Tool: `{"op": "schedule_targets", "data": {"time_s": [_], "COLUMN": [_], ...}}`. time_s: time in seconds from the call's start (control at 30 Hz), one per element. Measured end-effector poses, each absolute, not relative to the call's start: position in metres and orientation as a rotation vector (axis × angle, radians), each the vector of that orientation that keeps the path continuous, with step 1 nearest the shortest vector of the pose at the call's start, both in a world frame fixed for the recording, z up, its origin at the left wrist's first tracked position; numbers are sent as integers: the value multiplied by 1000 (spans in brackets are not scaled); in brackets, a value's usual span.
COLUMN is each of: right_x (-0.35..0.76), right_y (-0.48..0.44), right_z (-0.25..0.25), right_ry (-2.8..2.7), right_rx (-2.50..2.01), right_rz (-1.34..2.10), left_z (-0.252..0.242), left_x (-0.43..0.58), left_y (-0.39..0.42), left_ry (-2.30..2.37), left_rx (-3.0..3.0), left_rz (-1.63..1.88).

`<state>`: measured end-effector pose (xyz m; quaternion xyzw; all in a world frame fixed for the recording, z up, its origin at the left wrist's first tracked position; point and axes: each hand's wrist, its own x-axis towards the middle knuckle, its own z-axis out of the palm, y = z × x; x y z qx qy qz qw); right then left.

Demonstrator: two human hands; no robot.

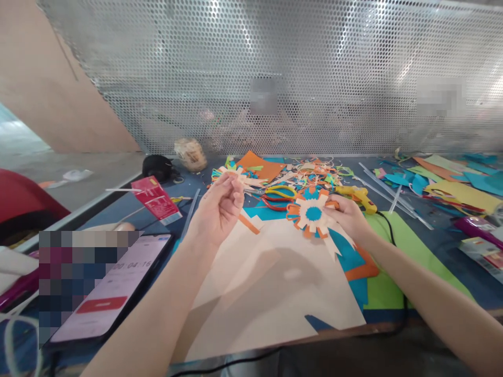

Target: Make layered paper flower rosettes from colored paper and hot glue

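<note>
L forearm (157,296) closest; L hand (220,209) curled, can't tell if gripping; R hand (348,217) pinching ppr rosette (304,214).

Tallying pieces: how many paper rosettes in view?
2: a paper rosette in the right hand; a second rosette behind the left hand, partly covered by it. More may hide among the scraps.

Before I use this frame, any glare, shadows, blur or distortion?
Head view: bright glare streaks on the perforated metal panel; soft shadow across the cream paper sheet; pixelation hides part of the smartphone; forms behind the panel are indistinct; paper rosette in right hand stays readable.
</note>
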<state>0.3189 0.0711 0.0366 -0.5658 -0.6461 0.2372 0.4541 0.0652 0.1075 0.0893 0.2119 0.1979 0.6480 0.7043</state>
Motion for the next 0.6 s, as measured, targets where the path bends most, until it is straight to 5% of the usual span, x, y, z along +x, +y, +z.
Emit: {"op": "schedule_targets", "data": {"time_s": [0.27, 0.6], "right_x": [327, 321], "right_y": [78, 78], "right_z": [41, 34], "right_ry": [-1503, -1522], "right_rx": [-1560, -1420], "right_rz": [455, 624], "left_z": [84, 64], "left_x": [58, 68], "left_y": [118, 114], "left_ry": [607, 689], "left_rx": [632, 1240], "left_rz": [1644, 1497]}}
